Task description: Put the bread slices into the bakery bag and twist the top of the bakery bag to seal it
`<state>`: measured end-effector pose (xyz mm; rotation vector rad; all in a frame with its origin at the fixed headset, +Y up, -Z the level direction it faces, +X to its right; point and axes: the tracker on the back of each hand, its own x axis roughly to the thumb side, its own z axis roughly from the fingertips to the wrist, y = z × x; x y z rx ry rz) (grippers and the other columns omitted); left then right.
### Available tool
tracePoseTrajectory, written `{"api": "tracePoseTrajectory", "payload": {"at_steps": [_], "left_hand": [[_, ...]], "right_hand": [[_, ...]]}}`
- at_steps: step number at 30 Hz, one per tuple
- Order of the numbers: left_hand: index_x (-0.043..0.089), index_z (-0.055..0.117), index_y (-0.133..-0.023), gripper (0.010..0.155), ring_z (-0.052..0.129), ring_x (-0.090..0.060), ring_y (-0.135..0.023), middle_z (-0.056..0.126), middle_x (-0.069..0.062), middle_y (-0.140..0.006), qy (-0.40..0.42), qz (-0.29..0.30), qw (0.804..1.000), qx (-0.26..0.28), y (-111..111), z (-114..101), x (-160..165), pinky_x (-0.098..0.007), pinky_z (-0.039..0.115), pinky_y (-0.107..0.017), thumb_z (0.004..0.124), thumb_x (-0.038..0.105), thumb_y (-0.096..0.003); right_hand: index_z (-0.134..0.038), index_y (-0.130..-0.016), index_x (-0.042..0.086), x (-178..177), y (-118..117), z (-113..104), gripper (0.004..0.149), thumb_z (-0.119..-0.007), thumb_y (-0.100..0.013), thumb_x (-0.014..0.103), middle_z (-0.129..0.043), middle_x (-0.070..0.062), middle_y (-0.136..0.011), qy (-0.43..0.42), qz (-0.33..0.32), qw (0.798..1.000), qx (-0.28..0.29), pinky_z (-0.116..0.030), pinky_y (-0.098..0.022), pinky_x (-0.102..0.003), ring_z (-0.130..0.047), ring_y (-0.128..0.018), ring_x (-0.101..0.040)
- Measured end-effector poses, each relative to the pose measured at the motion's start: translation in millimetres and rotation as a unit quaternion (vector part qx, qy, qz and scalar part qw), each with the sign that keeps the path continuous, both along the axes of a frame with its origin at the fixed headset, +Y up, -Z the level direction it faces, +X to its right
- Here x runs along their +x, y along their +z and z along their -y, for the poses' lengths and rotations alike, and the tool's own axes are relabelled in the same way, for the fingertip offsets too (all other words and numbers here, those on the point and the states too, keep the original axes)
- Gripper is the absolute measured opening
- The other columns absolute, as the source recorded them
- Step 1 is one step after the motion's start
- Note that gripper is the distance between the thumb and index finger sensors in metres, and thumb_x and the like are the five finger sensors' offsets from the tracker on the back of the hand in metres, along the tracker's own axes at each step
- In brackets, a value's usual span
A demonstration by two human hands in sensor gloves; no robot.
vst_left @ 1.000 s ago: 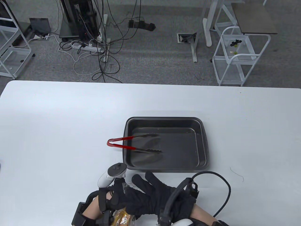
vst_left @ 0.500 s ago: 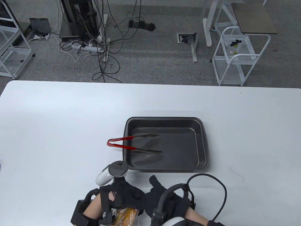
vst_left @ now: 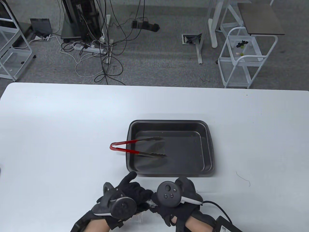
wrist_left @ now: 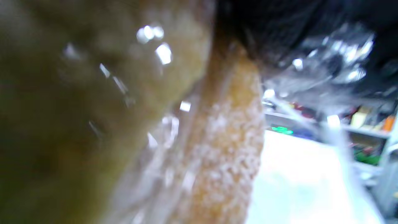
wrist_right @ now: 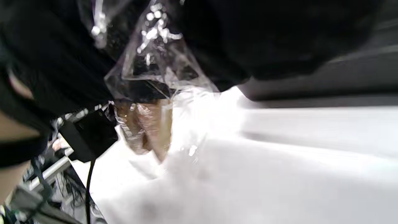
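Both gloved hands meet near the table's front edge, just in front of the tray. My left hand and right hand each grip the crumpled clear top of the bakery bag between them. In the right wrist view the bag's neck is bunched between the black gloves, and the bread slices hang inside it just above the white table. The left wrist view is filled by brown bread behind shiny plastic. From above, the hands hide the bread.
A dark baking tray sits mid-table with no bread in it. Red-handled tongs lie across its left rim, tips inside. A cable runs from my right wrist. A thin dark thread lies to the right.
Both hands have turned over and gone from overlapping to side by side, wringing the bag's top between them. The bread seen below the hands earlier is now hidden under them.
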<state>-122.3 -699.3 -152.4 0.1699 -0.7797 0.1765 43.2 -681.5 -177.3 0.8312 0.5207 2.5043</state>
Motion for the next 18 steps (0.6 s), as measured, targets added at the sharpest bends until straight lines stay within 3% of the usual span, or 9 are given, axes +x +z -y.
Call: {"api": "tracePoseTrajectory", "payload": {"at_steps": [1, 4, 6, 8, 10, 11, 14, 15, 18], "left_hand": [[0.025, 0.087, -0.086, 0.051, 0.104, -0.021, -0.066, 0.104, 0.003, -0.067, -0.016, -0.019, 0.998, 0.051, 4.9, 0.7, 4.4, -0.062, 0.051, -0.083, 0.098, 0.049, -0.0421], [0.025, 0.086, -0.087, 0.049, 0.103, -0.021, -0.066, 0.103, 0.003, -0.068, -0.053, -0.068, 0.988, 0.132, 16.7, 1.3, 15.2, -0.061, 0.051, -0.084, 0.095, 0.049, -0.0453], [0.026, 0.085, -0.088, 0.048, 0.103, -0.02, -0.067, 0.103, 0.004, -0.069, -0.088, -0.108, 0.966, 0.216, 25.9, 5.2, 25.3, -0.061, 0.052, -0.084, 0.091, 0.05, -0.0477], [0.025, 0.083, -0.089, 0.048, 0.104, -0.019, -0.067, 0.103, 0.005, -0.07, -0.099, -0.129, 0.952, 0.257, 29.5, 8.0, 30.1, -0.059, 0.053, -0.084, 0.088, 0.051, -0.0493], [0.024, 0.082, -0.09, 0.048, 0.103, -0.019, -0.067, 0.102, 0.005, -0.07, -0.096, -0.134, 0.95, 0.264, 30.2, 10.9, 32.8, -0.059, 0.053, -0.084, 0.084, 0.052, -0.0511], [0.024, 0.081, -0.091, 0.048, 0.103, -0.02, -0.068, 0.102, 0.004, -0.071, -0.1, -0.123, 0.954, 0.254, 29.2, 11.8, 33.5, -0.059, 0.053, -0.084, 0.081, 0.051, -0.0518], [0.022, 0.079, -0.091, 0.049, 0.101, -0.022, -0.064, 0.101, 0.002, -0.068, -0.112, -0.09, 0.966, 0.216, 23.7, 18.2, 32.8, -0.061, 0.05, -0.085, 0.073, 0.051, -0.0515], [0.022, 0.079, -0.09, 0.049, 0.101, -0.023, -0.063, 0.101, 0.002, -0.067, -0.11, -0.088, 0.968, 0.207, 20.4, 19.2, 30.3, -0.062, 0.05, -0.085, 0.072, 0.051, -0.0513], [0.022, 0.08, -0.089, 0.049, 0.102, -0.022, -0.062, 0.101, 0.002, -0.065, -0.071, -0.085, 0.987, 0.12, 7.9, 19.0, 16.9, -0.062, 0.05, -0.085, 0.071, 0.051, -0.0512]], "right_hand": [[-0.092, -0.062, -0.009, 4.3, -3.6, 2.0, 0.05, -0.085, -0.036, 0.033, -0.104, -0.014, -0.032, -0.021, 0.022, 0.999, -0.023, -0.068, -0.056, -0.067, -0.098, -0.005, -0.027], [-0.092, -0.062, -0.009, 14.4, -9.5, 8.0, 0.05, -0.085, -0.037, 0.033, -0.104, -0.014, -0.031, -0.08, 0.077, 0.988, -0.104, -0.068, -0.055, -0.066, -0.099, -0.005, -0.027], [-0.092, -0.062, -0.011, 21.4, -10.5, 15.1, 0.05, -0.084, -0.038, 0.033, -0.104, -0.015, -0.031, -0.125, 0.137, 0.963, -0.196, -0.069, -0.054, -0.065, -0.099, -0.004, -0.027], [-0.092, -0.061, -0.012, 26.2, -10.7, 20.3, 0.05, -0.085, -0.038, 0.032, -0.104, -0.016, -0.03, -0.156, 0.165, 0.943, -0.245, -0.071, -0.053, -0.063, -0.099, -0.004, -0.028], [-0.092, -0.061, -0.012, 30.1, -9.9, 23.7, 0.05, -0.085, -0.039, 0.032, -0.104, -0.016, -0.031, -0.174, 0.175, 0.929, -0.277, -0.071, -0.053, -0.063, -0.099, -0.004, -0.028], [-0.091, -0.061, -0.014, 30.3, -9.9, 23.5, 0.05, -0.086, -0.039, 0.031, -0.103, -0.017, -0.031, -0.169, 0.172, 0.932, -0.271, -0.071, -0.052, -0.063, -0.098, -0.004, -0.029], [-0.088, -0.067, -0.011, 27.5, -6.8, 17.6, 0.053, -0.086, -0.042, 0.036, -0.103, -0.017, -0.038, -0.088, 0.117, 0.976, -0.162, -0.07, -0.053, -0.063, -0.1, -0.012, -0.031], [-0.084, -0.073, -0.01, 26.0, -0.9, 11.7, 0.059, -0.084, -0.042, 0.04, -0.101, -0.019, -0.045, -0.063, 0.109, 0.987, -0.098, -0.069, -0.053, -0.064, -0.101, -0.02, -0.034], [-0.06, -0.097, -0.007, 26.9, 7.9, -3.0, 0.084, -0.085, -0.04, 0.049, -0.087, -0.032, -0.075, -0.059, 0.087, 0.994, -0.016, -0.058, -0.056, -0.072, -0.094, -0.05, -0.051]]}}
